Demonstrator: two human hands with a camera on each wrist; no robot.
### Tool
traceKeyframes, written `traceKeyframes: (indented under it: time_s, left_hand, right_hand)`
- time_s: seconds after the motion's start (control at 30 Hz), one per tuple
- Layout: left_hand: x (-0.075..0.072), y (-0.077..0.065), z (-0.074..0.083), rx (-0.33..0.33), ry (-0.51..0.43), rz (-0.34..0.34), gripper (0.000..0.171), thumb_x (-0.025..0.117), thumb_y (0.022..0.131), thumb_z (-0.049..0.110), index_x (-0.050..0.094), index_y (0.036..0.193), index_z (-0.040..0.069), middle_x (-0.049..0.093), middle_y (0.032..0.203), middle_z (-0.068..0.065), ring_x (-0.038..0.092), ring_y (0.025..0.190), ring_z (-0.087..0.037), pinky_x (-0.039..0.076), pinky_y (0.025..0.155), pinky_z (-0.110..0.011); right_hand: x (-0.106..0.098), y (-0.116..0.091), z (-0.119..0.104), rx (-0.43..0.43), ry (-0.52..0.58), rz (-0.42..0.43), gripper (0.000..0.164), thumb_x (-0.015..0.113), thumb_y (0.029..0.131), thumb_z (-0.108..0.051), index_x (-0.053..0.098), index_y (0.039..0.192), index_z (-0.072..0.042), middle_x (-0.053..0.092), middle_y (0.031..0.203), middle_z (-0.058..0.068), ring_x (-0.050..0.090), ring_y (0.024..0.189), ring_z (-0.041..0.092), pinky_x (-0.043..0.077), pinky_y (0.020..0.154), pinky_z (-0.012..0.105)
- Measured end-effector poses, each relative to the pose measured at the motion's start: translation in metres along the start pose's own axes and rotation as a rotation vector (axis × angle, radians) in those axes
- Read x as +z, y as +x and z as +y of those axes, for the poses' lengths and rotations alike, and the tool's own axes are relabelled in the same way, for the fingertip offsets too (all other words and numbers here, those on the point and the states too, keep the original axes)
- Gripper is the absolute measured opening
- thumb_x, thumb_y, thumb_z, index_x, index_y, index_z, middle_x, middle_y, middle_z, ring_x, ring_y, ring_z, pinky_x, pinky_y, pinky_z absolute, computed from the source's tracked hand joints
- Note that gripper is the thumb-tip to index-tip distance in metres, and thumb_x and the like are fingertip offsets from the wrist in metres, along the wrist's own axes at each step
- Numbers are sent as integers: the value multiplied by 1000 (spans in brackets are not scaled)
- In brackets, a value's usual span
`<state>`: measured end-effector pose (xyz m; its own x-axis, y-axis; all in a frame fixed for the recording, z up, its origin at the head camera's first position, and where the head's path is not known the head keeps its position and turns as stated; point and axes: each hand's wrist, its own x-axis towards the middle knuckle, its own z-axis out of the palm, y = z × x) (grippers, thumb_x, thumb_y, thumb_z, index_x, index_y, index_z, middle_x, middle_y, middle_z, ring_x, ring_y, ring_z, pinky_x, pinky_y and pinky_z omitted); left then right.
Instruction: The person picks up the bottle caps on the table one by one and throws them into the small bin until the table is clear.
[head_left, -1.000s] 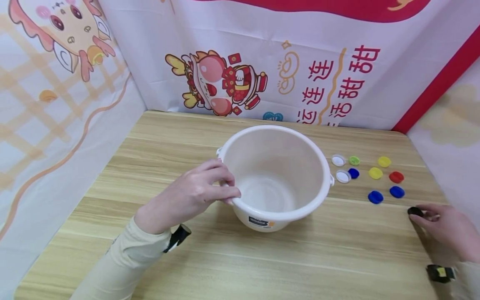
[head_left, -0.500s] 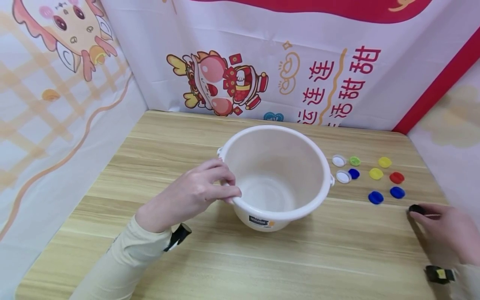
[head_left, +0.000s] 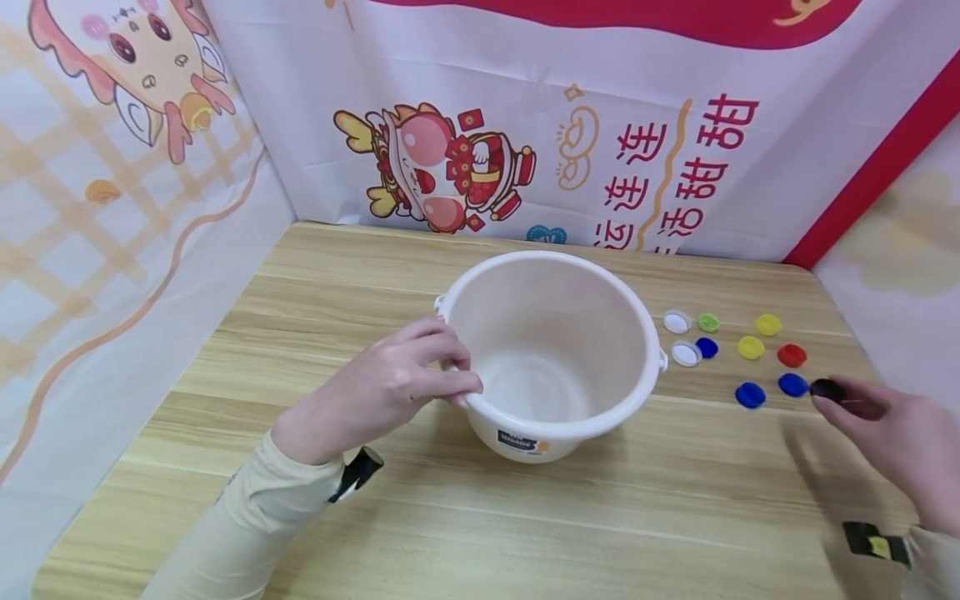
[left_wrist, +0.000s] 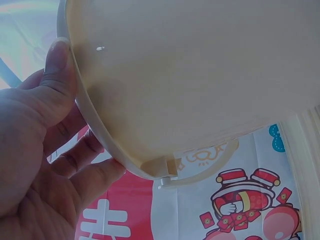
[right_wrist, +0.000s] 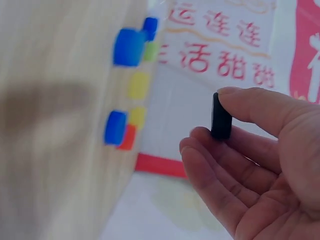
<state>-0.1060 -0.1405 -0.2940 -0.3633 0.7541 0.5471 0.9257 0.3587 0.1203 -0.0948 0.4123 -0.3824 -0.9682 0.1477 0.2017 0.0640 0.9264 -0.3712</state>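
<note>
Above the table (head_left: pixel 615 525), right hand (head_left: pixel 903 435) pinches black cap (head_left: pixel 828 390)

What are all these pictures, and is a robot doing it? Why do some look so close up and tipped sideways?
No robot here! A person is working with a left hand and a right hand. The big wide view comes from a camera worn on the head, looking down. The close-ups come from cameras worn on each wrist, so they look tipped and close.

The left hand grips the rim of a white bucket. The right hand pinches a small black cap. On the wooden-looking table lie more little caps: two whitish ones, a green one, two yellow ones, a red one and three blue ones.
</note>
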Motion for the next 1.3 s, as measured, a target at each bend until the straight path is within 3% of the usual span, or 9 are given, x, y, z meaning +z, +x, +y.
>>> traceKeyframes:
  time_s: [0.17, 0.27, 0.4, 0.5, 0.7, 0.87, 0.97, 1.1, 1.3]
  left_hand:
    - [0, 0, 0, -1, 2, 0, 27, 85, 75, 9, 79, 99, 17, 65, 98, -4, 58, 101, -21, 53, 96, -37]
    - [1, -1, 0, 4, 3, 3, 26, 85, 75, 8, 79, 99, 17, 65, 98, -4, 58, 100, -21, 54, 96, -37]
    - [1, -1, -1, 11, -2, 8, 26, 85, 75, 8, 79, 98, 16, 65, 98, -4, 58, 100, -22, 54, 95, -37]
    - [1, -1, 0, 11, -5, 10, 26, 85, 75, 8, 79, 98, 16, 65, 98, -4, 58, 101, -22, 54, 95, -37]
    - [1, -1, 0, 3, -12, 9, 25, 85, 75, 8, 79, 98, 17, 65, 98, -4, 58, 102, -22, 53, 97, -37]
    - [1, -1, 0, 5, -19, 12, 25, 85, 75, 8, 79, 98, 16, 65, 98, -4, 58, 101, -22, 53, 96, -38]
    - [0, -1, 0, 7, -16, 14, 25, 85, 75, 8, 79, 98, 16, 65, 98, -4, 58, 101, -22, 53, 96, -38]
    - [0, -1, 0, 5, -16, 11, 25, 85, 76, 9, 79, 98, 17, 65, 98, -4, 58, 102, -22, 53, 97, -38]
    - [1, -1, -1, 4, -17, 17, 26, 85, 75, 8, 79, 99, 17, 65, 99, -4, 58, 102, -22, 53, 96, -38]
  right_hand:
    - [-9, -2, -24, -8, 14, 45, 46, 76, 90, -20, 62, 120, 12, 65, 103, 35, 65, 85, 47, 38, 49, 6]
    - [-15, -4, -39, -18, 23, 59, 46, 75, 91, -21, 63, 121, 11, 65, 104, 34, 66, 79, 35, 36, 51, 4]
    - [-22, -7, -57, -52, 64, 104, 42, 76, 89, -16, 65, 120, 9, 65, 105, 33, 54, 72, -11, 37, 53, -1]
    - [-25, -10, -70, -95, 109, 150, 38, 76, 88, -12, 66, 120, 7, 66, 105, 32, 35, 72, -30, 37, 57, -3]
    - [-33, -14, -94, -167, 192, 205, 35, 77, 87, -8, 68, 118, 5, 68, 105, 28, 42, 77, -30, 39, 62, -4]
    - [-39, -16, -109, -202, 245, 228, 35, 80, 84, -8, 71, 117, 0, 68, 102, -10, 51, 79, -25, 42, 66, -2]
    - [-41, -17, -118, -225, 255, 238, 37, 81, 83, -8, 70, 118, 1, 69, 104, -7, 51, 81, -24, 42, 69, -3]
    - [-43, -18, -131, -248, 254, 235, 39, 80, 83, -7, 70, 120, 0, 69, 107, 21, 50, 81, -22, 41, 70, -3]
    - [-47, -19, -149, -332, 299, 284, 39, 85, 76, -2, 74, 114, -4, 64, 97, -26, 56, 81, -20, 42, 71, -2]
